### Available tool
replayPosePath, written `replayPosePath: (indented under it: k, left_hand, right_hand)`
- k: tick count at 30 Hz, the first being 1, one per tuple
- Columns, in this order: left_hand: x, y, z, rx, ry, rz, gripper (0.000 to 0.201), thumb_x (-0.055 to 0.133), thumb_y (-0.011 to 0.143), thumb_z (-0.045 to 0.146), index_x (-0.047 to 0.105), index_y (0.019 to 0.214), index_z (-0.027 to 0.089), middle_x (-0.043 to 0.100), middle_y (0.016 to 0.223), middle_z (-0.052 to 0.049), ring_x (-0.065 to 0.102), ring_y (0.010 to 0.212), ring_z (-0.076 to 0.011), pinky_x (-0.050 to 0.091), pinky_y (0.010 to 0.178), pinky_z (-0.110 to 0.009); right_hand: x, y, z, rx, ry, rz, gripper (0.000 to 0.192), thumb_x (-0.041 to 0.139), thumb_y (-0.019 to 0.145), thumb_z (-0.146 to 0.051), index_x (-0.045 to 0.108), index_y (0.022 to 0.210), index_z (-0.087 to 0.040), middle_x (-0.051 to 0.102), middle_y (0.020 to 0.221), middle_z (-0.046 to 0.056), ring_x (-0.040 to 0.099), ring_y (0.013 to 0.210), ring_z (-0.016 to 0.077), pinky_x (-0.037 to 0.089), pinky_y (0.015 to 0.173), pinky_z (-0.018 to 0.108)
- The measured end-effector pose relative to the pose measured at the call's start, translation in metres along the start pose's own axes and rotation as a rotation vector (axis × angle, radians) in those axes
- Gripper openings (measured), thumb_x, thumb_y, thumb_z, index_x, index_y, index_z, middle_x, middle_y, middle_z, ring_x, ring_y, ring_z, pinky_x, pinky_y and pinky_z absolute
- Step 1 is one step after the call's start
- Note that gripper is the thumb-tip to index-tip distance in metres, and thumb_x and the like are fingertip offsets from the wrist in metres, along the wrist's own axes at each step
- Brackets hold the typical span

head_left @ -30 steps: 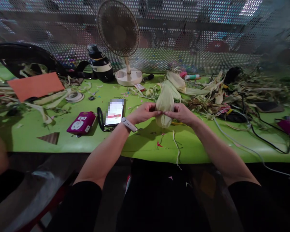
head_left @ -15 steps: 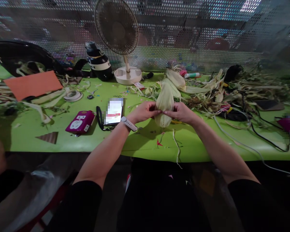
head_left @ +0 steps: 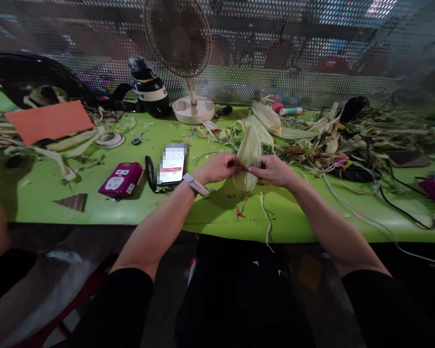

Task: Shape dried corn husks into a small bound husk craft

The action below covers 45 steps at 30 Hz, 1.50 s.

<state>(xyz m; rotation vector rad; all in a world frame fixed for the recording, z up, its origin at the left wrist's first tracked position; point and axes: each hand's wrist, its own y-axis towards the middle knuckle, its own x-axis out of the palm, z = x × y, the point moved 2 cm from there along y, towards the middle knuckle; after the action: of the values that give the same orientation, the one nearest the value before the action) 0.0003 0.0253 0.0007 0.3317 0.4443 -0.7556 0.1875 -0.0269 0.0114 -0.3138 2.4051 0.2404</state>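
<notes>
Over the green table (head_left: 94,203), the corn husk bundle (head_left: 248,159) stands upright between both hands — left hand (head_left: 217,167) and right hand (head_left: 271,170) each pinching its middle from either side. Judged mid-wrap; next calls for cinching the waist tight. Since before, barely changed — only the view shifted.

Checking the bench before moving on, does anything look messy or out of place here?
Yes. Loose husk strips lie scattered over the green table and across the cables. One strand dangles over the front edge.
</notes>
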Motion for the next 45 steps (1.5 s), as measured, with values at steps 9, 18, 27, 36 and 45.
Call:
replayPosePath:
  k: [9,18,27,36,45]
  left_hand:
    - [0.001,-0.002,0.01,-0.021,0.199,0.02,0.015,0.059,0.084,0.027,0.068,0.082,0.015,0.07,0.08,-0.003,0.057,0.07,-0.014,0.042,0.065,-0.026]
    - [0.004,-0.003,0.013,-0.053,0.339,0.075,0.015,0.061,0.085,0.029,0.065,0.078,0.016,0.066,0.075,-0.003,0.058,0.068,-0.0157,0.042,0.067,-0.028]
    - [0.021,-0.004,0.016,-0.078,0.66,0.206,0.016,0.054,0.09,0.024,0.063,0.079,0.016,0.066,0.081,-0.008,0.062,0.077,-0.0208,0.045,0.072,-0.032]
    - [0.029,-0.008,0.025,-0.091,0.683,0.282,0.012,0.053,0.088,0.02,0.063,0.082,0.016,0.066,0.083,-0.008,0.062,0.076,-0.0198,0.043,0.069,-0.031]
    - [0.015,-0.002,0.014,-0.047,0.323,0.374,0.018,0.06,0.083,0.02,0.053,0.067,0.019,0.054,0.064,0.001,0.047,0.058,-0.0121,0.034,0.059,-0.027]
  right_hand:
    - [-0.001,-0.001,-0.011,0.002,-0.161,0.017,0.027,0.055,0.082,-0.034,0.046,0.061,-0.019,0.038,0.056,-0.004,0.037,0.056,0.0104,0.028,0.059,0.027]
    - [0.003,0.0,-0.009,-0.02,-0.286,0.034,0.028,0.052,0.081,-0.03,0.04,0.058,-0.02,0.04,0.055,-0.003,0.036,0.054,0.0098,0.026,0.057,0.026]
    - [0.018,0.004,-0.005,-0.012,-0.551,0.161,0.016,0.048,0.08,-0.022,0.055,0.066,-0.018,0.054,0.063,0.004,0.043,0.058,0.015,0.027,0.06,0.03]
    - [0.025,0.005,-0.006,0.015,-0.544,0.315,0.012,0.054,0.076,-0.023,0.056,0.066,-0.019,0.058,0.063,0.004,0.046,0.057,0.0151,0.028,0.059,0.029]
    - [0.007,0.004,0.002,0.086,-0.217,0.454,0.021,0.058,0.071,-0.03,0.045,0.057,-0.021,0.042,0.051,-0.004,0.037,0.051,0.0108,0.029,0.054,0.027]
